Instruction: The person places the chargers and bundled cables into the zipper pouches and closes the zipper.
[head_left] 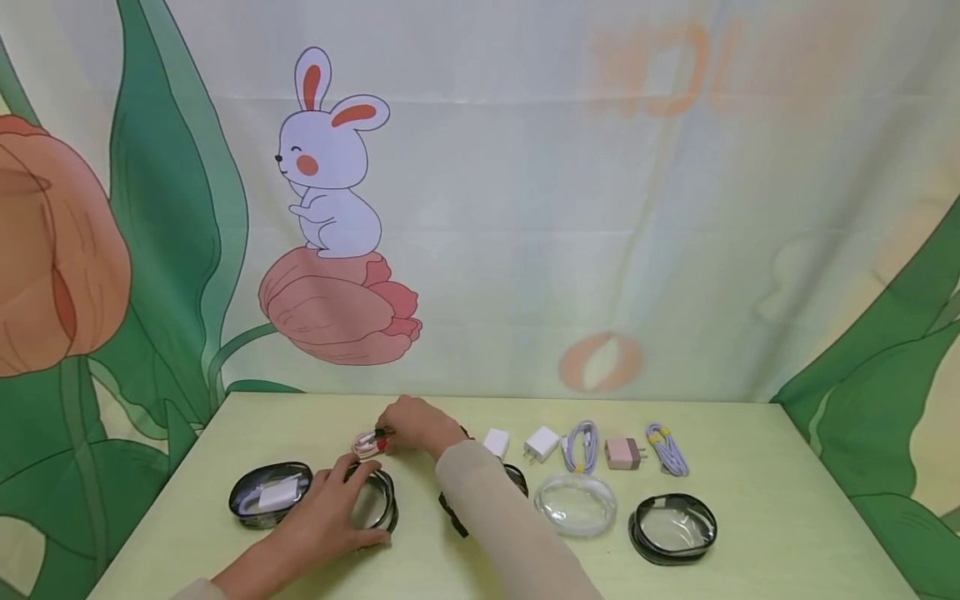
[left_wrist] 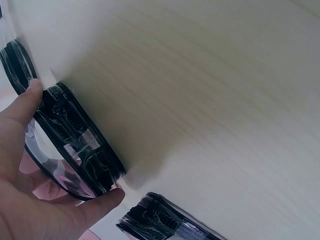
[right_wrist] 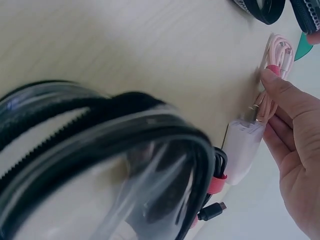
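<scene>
At the far left of the table (head_left: 795,508) there is a clear bag with black edge (head_left: 251,518), and inside it lies a white plug with its cable (head_left: 279,494). Beside it, the left hand (head_left: 322,507) grips a round clear bag (head_left: 390,498), also black-edged, with thumb and fingers spread at its two sides. Just behind this bag is the pink cable (head_left: 364,446) with a red strap; the right hand (head_left: 417,427) pinches it, the thumb being on the strap. Next, partly hidden by the right sleeve (head_left: 510,525), is another black-edged bag (head_left: 517,477). Farther right, a row at the back has two white chargers (head_left: 496,442), a pale cable (head_left: 581,448), a pink charger (head_left: 621,453) and a cable with yellow tie (head_left: 667,450). In front of this row are a whitish clear bag (head_left: 576,506) and, rightmost, one more bag with black rim (head_left: 672,531).
</scene>
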